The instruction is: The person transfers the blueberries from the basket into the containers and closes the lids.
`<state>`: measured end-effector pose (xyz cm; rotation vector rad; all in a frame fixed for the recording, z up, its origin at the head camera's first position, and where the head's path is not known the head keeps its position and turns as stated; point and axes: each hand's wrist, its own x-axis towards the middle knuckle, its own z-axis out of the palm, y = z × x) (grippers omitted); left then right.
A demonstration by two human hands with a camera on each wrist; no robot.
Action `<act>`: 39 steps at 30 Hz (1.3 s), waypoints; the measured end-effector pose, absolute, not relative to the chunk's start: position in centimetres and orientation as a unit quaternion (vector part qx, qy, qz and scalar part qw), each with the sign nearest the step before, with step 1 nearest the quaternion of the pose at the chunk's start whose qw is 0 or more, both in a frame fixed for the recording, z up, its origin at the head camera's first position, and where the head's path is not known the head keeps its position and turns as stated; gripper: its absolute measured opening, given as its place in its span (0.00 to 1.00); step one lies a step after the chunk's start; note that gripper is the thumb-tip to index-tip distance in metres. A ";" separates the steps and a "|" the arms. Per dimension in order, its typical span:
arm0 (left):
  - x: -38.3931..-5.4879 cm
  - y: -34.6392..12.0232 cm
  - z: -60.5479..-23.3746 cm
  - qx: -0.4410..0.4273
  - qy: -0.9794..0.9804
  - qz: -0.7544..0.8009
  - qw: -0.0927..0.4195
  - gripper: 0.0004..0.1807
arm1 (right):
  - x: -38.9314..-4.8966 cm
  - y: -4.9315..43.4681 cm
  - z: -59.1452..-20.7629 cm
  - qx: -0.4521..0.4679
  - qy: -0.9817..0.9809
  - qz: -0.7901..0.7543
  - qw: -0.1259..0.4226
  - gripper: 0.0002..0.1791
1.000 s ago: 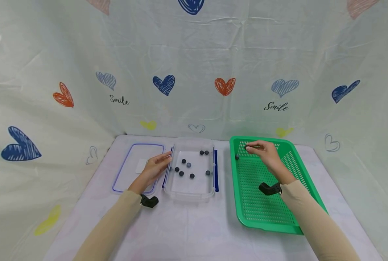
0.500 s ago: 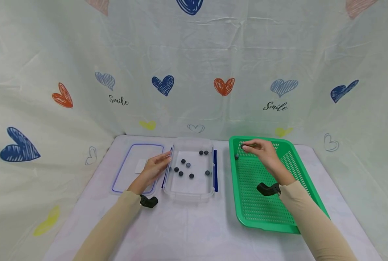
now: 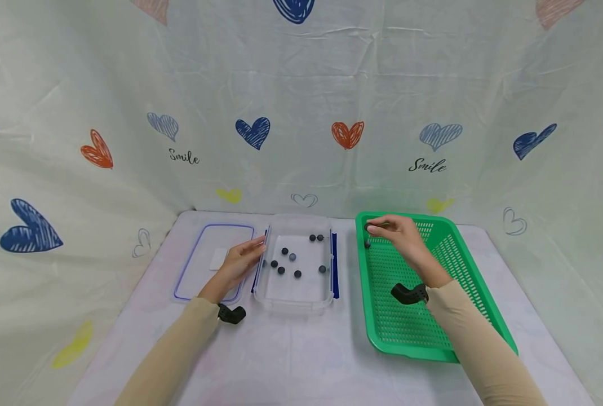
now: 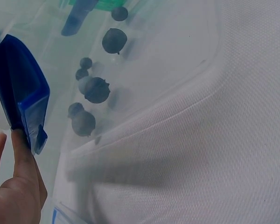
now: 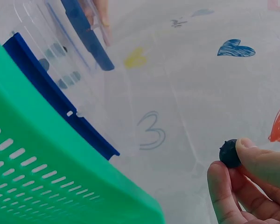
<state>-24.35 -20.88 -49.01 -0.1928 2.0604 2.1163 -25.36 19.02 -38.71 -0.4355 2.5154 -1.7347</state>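
Between thumb and fingertips, my right hand (image 3: 404, 239) pinches a dark blueberry (image 5: 229, 153); it is held above the back left part of the green basket (image 3: 403, 356). A single blueberry (image 3: 367, 245) lies inside that basket by its left wall. My left hand (image 3: 238, 264) touches the left side of a clear plastic box (image 3: 293, 306). In the left wrist view, its fairly straight fingers rest against the box's blue latch flap (image 4: 35, 95). Several blueberries (image 3: 297, 274) lie scattered on the floor of the box.
Left of the box, partly under my left hand, lies a clear lid (image 3: 192, 270) with a blue seal. A blue latch (image 3: 336, 265) hangs out on the box's right side, facing the basket. Behind the table (image 3: 291, 361) stands a sheet printed with hearts.
My right hand has moved left over the basket, carrying the blueberry toward the basket's left rim. The left hand stays at the box, and the loose blueberries keep their places.
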 end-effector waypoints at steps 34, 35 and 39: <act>-24.5 -21.0 -49.3 -0.044 0.692 0.715 0.089 0.29 | -26.1 13.8 -39.4 -0.154 0.775 -0.607 0.082 0.16; -24.5 -21.0 -49.3 -0.044 0.692 0.715 0.089 0.29 | -26.1 13.7 -39.4 -0.155 0.774 -0.609 0.082 0.16; -24.6 -21.1 -49.5 -0.044 0.688 0.719 0.091 0.29 | -26.1 13.2 -39.6 -0.157 0.771 -0.611 0.087 0.16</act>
